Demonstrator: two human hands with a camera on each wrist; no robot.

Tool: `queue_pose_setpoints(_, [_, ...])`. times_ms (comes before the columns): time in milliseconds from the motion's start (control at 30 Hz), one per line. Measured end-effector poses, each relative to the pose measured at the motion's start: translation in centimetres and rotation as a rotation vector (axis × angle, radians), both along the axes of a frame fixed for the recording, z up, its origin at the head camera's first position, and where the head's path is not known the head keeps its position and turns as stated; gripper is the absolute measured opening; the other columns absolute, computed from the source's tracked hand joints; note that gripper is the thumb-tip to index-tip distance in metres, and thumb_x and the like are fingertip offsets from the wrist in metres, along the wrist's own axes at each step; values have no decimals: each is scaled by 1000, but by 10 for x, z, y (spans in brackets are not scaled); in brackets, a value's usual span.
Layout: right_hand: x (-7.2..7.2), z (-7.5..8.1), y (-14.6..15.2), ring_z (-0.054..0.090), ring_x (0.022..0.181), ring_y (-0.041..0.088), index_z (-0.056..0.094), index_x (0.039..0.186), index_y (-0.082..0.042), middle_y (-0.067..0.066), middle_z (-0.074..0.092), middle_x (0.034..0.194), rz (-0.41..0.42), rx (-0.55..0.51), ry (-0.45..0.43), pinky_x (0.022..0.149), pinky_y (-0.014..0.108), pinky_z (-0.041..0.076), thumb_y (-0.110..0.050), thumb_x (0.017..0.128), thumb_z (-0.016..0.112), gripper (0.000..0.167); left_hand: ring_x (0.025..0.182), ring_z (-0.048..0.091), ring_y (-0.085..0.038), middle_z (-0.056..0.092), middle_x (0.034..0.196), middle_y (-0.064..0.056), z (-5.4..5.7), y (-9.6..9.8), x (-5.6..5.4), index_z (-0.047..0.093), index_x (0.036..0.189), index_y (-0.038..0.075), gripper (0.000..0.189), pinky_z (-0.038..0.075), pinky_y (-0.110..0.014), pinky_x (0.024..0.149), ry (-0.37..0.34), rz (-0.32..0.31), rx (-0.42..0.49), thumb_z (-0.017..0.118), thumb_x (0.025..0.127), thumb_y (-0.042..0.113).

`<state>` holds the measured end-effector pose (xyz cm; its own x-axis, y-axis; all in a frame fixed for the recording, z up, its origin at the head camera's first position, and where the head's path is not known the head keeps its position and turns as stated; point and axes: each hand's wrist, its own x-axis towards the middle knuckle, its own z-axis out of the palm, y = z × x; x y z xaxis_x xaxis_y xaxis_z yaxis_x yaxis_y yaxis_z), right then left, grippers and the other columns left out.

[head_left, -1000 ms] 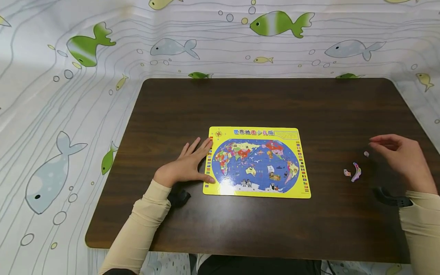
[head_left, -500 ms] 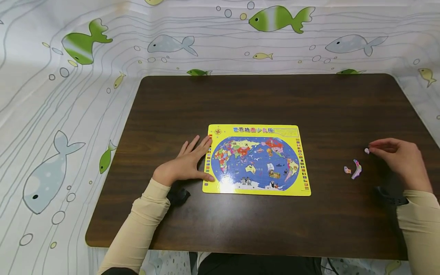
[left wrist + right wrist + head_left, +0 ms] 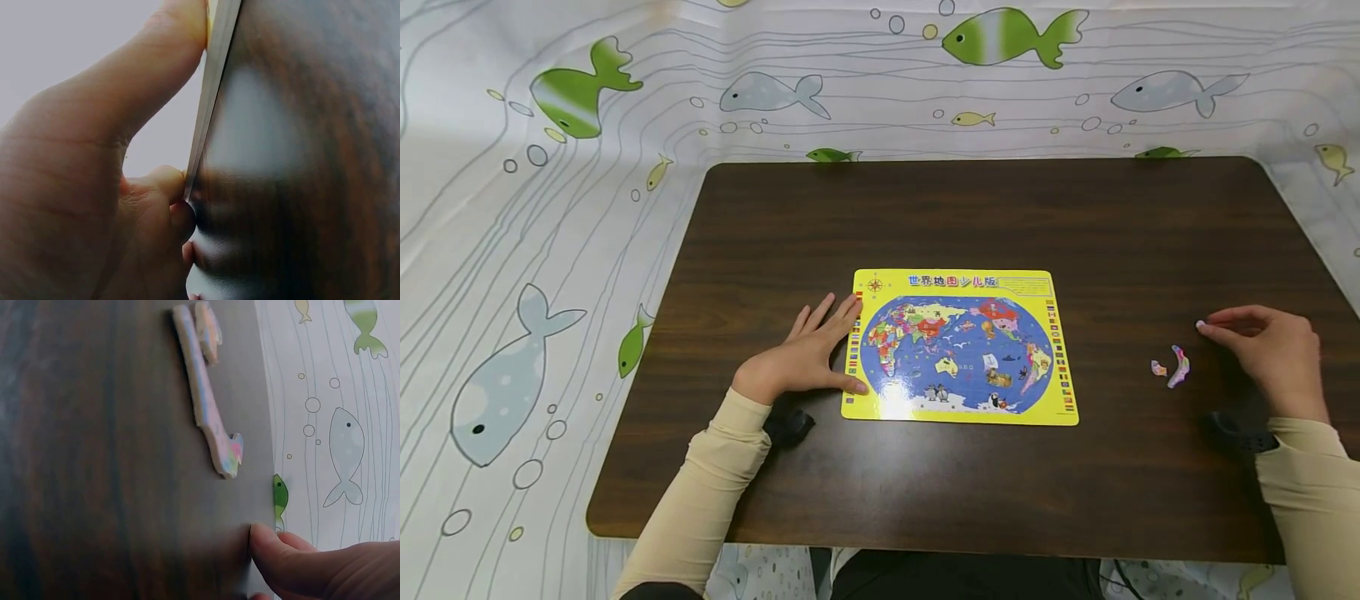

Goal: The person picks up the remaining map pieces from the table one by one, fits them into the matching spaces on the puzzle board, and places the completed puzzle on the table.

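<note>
A yellow-bordered world map puzzle board [image 3: 958, 412] lies flat on the table. My left hand [image 3: 797, 363] rests at its left side with fingers spread, the thumb on the lower left corner. In the left wrist view the thumb [image 3: 169, 37] meets the board's thin edge [image 3: 209, 94]. To the right, my right hand [image 3: 1273, 350] pinches a small pale puzzle piece [image 3: 1200, 323] between thumb and fingertips; most of it is hidden. Close by on the table lie a curved purple-pink piece [image 3: 1181, 367] and a small orange-pink piece [image 3: 1158, 368].
Beneath everything is a dark wooden table [image 3: 970, 492] with rounded corners. A white cloth [image 3: 880, 92] printed with fish hangs behind it and down the left side. Dark straps [image 3: 790, 429] show at the wrists.
My right hand came down to the small pale piece and took it between thumb and fingers. It has since shifted slightly left. My left hand has stayed on the board.
</note>
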<state>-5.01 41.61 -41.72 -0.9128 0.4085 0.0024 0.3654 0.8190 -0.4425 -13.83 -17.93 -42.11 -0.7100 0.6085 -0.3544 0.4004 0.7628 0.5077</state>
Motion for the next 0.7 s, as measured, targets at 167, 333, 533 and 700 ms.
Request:
queue_pose_setpoints(167, [1,0,0,29,69,-28,75,113,4,-52,40,65,12,-6,-14,69,25,34,-36,97,75,43,164,-17,-31,-7,178,2,1,0,1,0,169,20,127,-12,-60,130,-7,0,5,79,80,65])
queue_pose_setpoints(333, [1,0,-1,29,73,-26,73,116,6,-57,30,64,-8,-30,-23,70,25,34,-40,97,74,50,164,-17,-31,-8,178,2,1,0,1,0,169,20,127,-12,-60,130,-8,-4,7,79,81,65])
queue_pose_setpoints(533, [1,1,0,29,83,-24,74,116,4,-56,31,68,-27,-52,-22,74,22,32,-47,96,73,55,164,-17,-31,-9,178,3,1,0,1,-1,169,21,128,-12,-60,130,-2,-1,-2,79,80,65])
queue_pose_setpoints(700, [-1,5,0,61,104,16,73,120,5,-12,76,97,-17,-72,-78,90,44,46,-44,101,67,53,164,-18,-31,-9,178,4,0,0,0,-2,169,21,128,-12,-60,130,1,-2,-9,78,80,66])
